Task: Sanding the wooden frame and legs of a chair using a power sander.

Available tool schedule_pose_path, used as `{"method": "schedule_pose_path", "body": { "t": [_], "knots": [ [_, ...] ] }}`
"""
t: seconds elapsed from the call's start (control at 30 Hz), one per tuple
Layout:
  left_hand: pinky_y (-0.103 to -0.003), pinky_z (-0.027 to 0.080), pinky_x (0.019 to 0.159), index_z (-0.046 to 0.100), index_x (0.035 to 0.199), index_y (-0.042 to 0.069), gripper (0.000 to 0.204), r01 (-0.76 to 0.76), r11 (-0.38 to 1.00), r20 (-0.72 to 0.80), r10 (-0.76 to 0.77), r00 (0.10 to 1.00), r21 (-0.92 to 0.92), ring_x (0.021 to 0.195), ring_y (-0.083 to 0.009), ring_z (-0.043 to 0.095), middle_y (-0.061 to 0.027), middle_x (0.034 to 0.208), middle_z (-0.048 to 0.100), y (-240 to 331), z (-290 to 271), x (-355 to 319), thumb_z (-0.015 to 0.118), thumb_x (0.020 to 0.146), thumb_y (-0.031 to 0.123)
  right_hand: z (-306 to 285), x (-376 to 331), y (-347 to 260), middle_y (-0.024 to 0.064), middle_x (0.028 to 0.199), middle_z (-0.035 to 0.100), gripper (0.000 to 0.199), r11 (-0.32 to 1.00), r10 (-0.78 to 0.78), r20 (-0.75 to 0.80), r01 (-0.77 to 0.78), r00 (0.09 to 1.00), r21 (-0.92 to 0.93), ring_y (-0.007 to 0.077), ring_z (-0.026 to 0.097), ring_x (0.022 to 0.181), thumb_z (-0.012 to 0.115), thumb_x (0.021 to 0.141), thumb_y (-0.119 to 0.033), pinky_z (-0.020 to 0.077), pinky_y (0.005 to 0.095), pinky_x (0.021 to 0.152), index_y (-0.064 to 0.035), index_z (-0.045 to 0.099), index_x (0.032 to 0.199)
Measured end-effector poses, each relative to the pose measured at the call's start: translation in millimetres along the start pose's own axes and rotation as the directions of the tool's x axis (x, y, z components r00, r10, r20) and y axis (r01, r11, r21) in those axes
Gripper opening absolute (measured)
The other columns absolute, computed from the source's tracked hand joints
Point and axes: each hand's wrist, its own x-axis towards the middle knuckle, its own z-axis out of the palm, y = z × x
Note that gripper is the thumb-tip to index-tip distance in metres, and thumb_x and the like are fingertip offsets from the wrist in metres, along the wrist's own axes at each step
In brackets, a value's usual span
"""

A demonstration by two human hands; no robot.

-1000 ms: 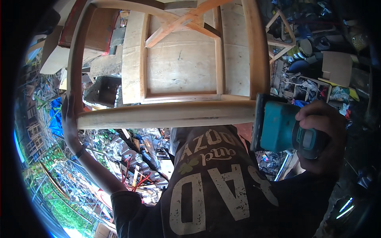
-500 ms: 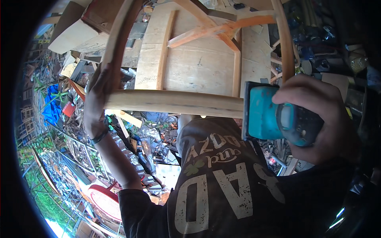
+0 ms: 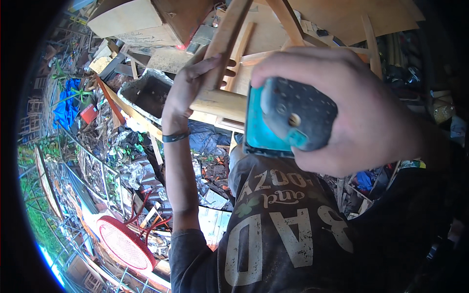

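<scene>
My right hand (image 3: 361,107) is wrapped round a teal and black electric sander (image 3: 303,115), its thumb and fingers on either side of the body. The sander's flat pad faces the front rail of a wooden frame (image 3: 220,103) and hides the rail's right part; whether pad and wood touch, I cannot tell. At the frame's left corner my left hand (image 3: 188,85) grips the upright wooden leg (image 3: 225,46), fingertips showing on its far side. A dark band circles that wrist. Crossed wooden braces (image 3: 288,22) lie beyond the sander.
Behind the frame is a plywood sheet (image 3: 337,12). A cardboard box (image 3: 156,22) stands at the far left, with a grey, rough-edged trough (image 3: 146,93) nearer. Scraps and debris cover the ground. A red round-seated chair (image 3: 127,241) lies at lower left, near a blue tarp (image 3: 67,105).
The sander has moved left along the rail, nearer my left hand. The frame and my left hand now appear further right and tilted, and the grey trough has come into view.
</scene>
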Motion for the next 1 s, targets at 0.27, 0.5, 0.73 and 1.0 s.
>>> {"method": "schedule_pose_path", "body": {
  "t": [0.27, 0.5, 0.73, 1.0],
  "knots": [
    [-0.030, 0.045, 0.108, 0.041, 0.149, -0.002, 0.052, -0.040, 0.999, -0.123, 0.043, 0.991, 0.028, 0.127, -0.0188, 0.057, -0.0154, 0.138, 0.057, 10.8, 22.7, -20.9, 0.049, 0.103, 0.020, 4.1, 37.0, -4.2, 0.0138, 0.109, 0.066, 0.068, 0.998, 0.039, -0.080, -0.042, 0.996, -0.044, 0.0245, 0.069, 0.098, 0.079, 0.060, -0.011, 0.0540, 0.0386, 0.087, -0.0025, 0.058, 0.125],
    [-0.031, 0.054, 0.085, 0.047, 0.142, 0.000, 0.051, 0.005, 0.995, 0.045, -0.001, 0.999, -0.100, 0.103, -0.0210, 0.066, -0.0121, 0.116, 0.065, -3.8, 5.9, 1.1, 0.054, 0.100, 0.027, -10.7, 22.4, -2.5, 0.0121, 0.107, 0.064, 0.069, 0.979, 0.109, 0.137, -0.130, 0.985, 0.155, 0.0241, 0.066, 0.096, 0.077, 0.060, -0.009, 0.0516, 0.0332, 0.086, -0.0017, 0.058, 0.126],
    [-0.031, 0.053, 0.087, 0.047, 0.142, 0.000, 0.050, 0.015, 0.969, 0.041, -0.005, 0.999, -0.245, 0.105, -0.0208, 0.064, -0.0132, 0.119, 0.065, -10.8, 1.8, 5.7, 0.054, 0.100, 0.026, -13.9, 33.6, -2.8, 0.0123, 0.114, 0.060, 0.067, 0.981, 0.128, 0.093, -0.140, 0.987, 0.132, 0.0192, 0.061, 0.105, 0.076, 0.062, -0.006, 0.0496, 0.0327, 0.091, -0.0016, 0.056, 0.126],
    [-0.030, 0.052, 0.091, 0.041, 0.146, -0.003, 0.055, 0.014, 0.948, 0.070, 0.009, 0.997, -0.319, 0.104, -0.0203, 0.065, -0.0141, 0.123, 0.063, -12.7, 5.5, 5.6, 0.057, 0.100, 0.023, -11.6, 54.7, -18.7, 0.0084, 0.108, 0.059, 0.069, 0.895, 0.346, 0.147, -0.373, 0.927, 0.244, 0.0171, 0.060, 0.100, 0.076, 0.064, -0.005, 0.0487, 0.0310, 0.088, -0.0014, 0.055, 0.129]
  ]
}}
